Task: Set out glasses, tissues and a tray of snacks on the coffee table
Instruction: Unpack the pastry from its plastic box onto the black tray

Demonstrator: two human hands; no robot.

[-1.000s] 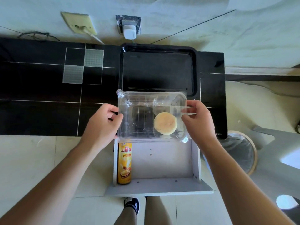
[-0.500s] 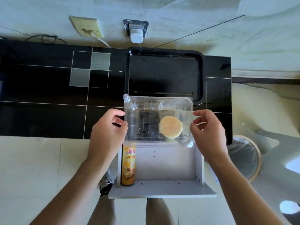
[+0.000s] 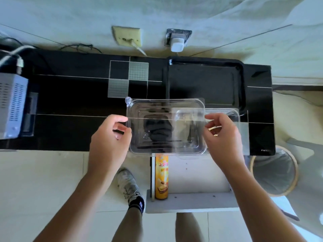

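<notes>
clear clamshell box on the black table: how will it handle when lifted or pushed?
Likely light and flexy: the clear clamshell box is thin, see-through plastic, so a hard pinch could buckle it. Probably slippery: glossy walls, and the left hand and right hand hold only its edges. It may spring open: one clear layer sits offset toward the black tray.

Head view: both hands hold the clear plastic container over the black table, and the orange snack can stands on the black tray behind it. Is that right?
Not quite. The head view shows the orange snack can lying in the open white drawer below the table's edge, not on the black tray. The rest holds: left hand and right hand grip the clear plastic container over the black table.
</notes>
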